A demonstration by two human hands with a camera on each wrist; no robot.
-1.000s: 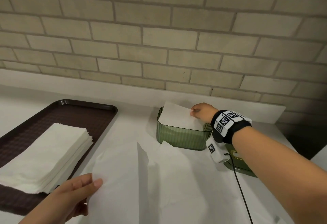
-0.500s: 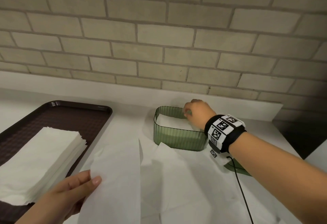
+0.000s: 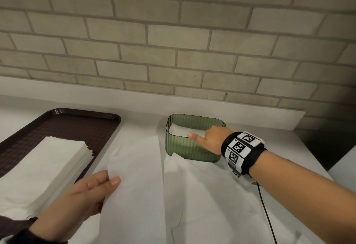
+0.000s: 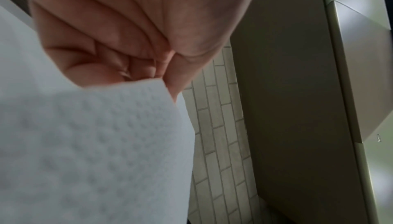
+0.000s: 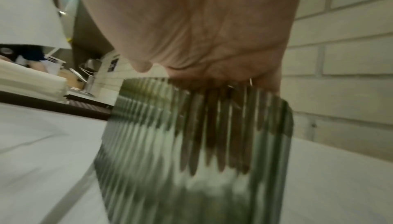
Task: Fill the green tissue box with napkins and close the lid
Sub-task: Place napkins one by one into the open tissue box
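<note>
The green ribbed tissue box stands open on the white counter near the wall. A white napkin lies flat inside it. My right hand reaches over the front right rim. Its fingers point down inside the box onto the napkin, seen through the ribbed wall, and the thumb lies along the rim. At the front left, my left hand pinches the edge of a long white napkin, also seen close up as embossed paper. A sliver of the green lid shows behind the right wrist.
A brown tray on the left carries a thick stack of napkins. Loose unfolded napkins cover the counter in front of the box. A black cable runs from the right wristband. A brick wall rises behind the counter.
The napkin that stood above the box rim has been pushed down flat inside by my right hand, which moved to the front right of the box. The left hand kept hold of its napkin.
</note>
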